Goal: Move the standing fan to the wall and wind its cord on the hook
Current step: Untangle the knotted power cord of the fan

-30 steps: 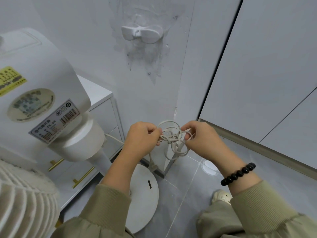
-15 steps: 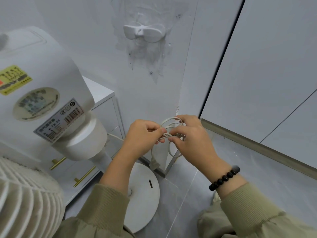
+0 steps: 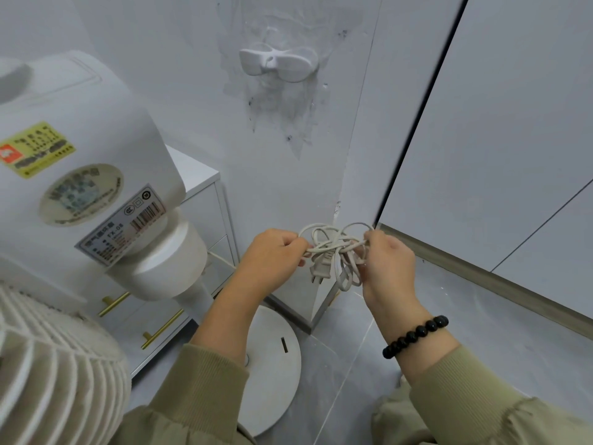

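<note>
White cord (image 3: 333, 249), loops hard to trace, pinched in left hand (image 3: 272, 253) and right hand (image 3: 389, 262) grips

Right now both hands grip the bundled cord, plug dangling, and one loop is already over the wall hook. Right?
Not the last part. The head view shows the hook bare, with no loop over it. The rest holds: the left hand and right hand both grip the bundled cord below it, plug dangling.
</note>
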The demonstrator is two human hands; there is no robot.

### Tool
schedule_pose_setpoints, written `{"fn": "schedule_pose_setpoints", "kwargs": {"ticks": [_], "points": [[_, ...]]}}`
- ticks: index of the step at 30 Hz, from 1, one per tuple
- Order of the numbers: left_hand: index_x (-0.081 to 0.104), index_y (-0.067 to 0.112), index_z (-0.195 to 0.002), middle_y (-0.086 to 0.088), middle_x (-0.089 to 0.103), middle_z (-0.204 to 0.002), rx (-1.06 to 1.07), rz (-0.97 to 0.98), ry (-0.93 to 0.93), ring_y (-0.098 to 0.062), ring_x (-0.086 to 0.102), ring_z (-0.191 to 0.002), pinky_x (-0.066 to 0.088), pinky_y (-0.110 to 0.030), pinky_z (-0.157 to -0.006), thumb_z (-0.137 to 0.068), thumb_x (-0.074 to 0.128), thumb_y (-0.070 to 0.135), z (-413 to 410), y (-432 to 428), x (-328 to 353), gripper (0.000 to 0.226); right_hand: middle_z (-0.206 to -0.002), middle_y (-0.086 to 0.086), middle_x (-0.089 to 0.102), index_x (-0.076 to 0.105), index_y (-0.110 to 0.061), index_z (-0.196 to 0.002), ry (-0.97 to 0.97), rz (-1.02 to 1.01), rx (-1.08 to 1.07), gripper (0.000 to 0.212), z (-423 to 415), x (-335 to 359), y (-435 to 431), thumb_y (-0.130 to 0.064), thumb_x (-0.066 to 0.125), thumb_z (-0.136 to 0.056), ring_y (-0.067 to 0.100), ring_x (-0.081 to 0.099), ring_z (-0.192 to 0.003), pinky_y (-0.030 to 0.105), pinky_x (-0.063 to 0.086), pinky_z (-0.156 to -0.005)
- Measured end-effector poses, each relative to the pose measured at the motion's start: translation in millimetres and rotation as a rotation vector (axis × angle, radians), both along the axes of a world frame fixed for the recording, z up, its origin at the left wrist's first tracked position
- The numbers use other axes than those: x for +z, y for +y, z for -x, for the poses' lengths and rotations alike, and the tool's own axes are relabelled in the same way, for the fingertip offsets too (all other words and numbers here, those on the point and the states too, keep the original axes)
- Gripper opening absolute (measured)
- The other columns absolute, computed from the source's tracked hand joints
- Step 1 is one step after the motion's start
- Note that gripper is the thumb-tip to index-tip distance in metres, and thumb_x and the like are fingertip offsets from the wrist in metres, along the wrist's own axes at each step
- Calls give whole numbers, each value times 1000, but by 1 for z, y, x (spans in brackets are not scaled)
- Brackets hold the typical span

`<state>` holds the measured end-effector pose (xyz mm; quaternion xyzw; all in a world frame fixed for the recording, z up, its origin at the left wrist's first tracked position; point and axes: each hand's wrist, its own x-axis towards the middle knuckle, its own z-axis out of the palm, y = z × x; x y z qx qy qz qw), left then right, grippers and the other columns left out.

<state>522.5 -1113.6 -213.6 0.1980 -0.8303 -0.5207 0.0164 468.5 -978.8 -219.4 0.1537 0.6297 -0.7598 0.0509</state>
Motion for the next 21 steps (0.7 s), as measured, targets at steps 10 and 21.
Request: {"fn": "schedule_pose_setpoints", "kwargs": {"ticks": [10, 21], "points": [[60, 13, -86, -11, 74, -76, -126, -496, -189, -31, 72, -79, 56, -29, -66, -94, 36, 12, -10, -6, 10, 25, -103, 16, 62, 57, 1, -92, -54, 180, 339, 21, 15, 8, 9, 13, 40, -89, 24, 60, -89, 28, 53, -67], [68, 3, -80, -15, 71, -78, 137, -463, 40, -18, 69, -64, 58, -21, -64, -84, 56, -7, 0, -9, -2, 16, -80, 0, 66, 72, -14, -87, 1069, -1116, 682, 11, 3, -2, 18, -15, 68, -77, 16, 55, -81, 21, 39, -72]]}}
